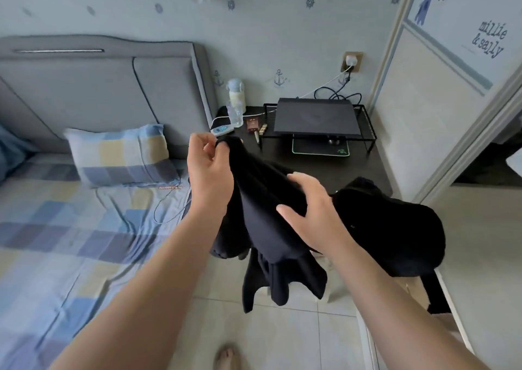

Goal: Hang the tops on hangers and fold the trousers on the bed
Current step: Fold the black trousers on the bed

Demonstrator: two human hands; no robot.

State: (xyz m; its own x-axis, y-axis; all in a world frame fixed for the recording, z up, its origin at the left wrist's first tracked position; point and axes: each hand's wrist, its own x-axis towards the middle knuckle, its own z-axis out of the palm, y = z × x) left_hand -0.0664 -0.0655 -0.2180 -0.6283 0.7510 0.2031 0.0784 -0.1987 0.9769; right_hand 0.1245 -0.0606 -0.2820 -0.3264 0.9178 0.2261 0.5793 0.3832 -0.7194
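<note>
Garment [262, 197], one; left hand [210, 172], right hand [313, 214]

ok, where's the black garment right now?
Head view, centre: the black garment hangs in the air, left hand pinching its top edge, right hand gripping lower, between the bed at left and the dark desk behind.

1. Single head-worn wide-angle view, looking forward and down, close over the left hand [210, 172] and right hand [313, 214].
2. The bed [56, 228] lies left; the tabletop [367, 172] straight ahead against the wall [282, 45]; floor [282, 338] beneath.
</note>
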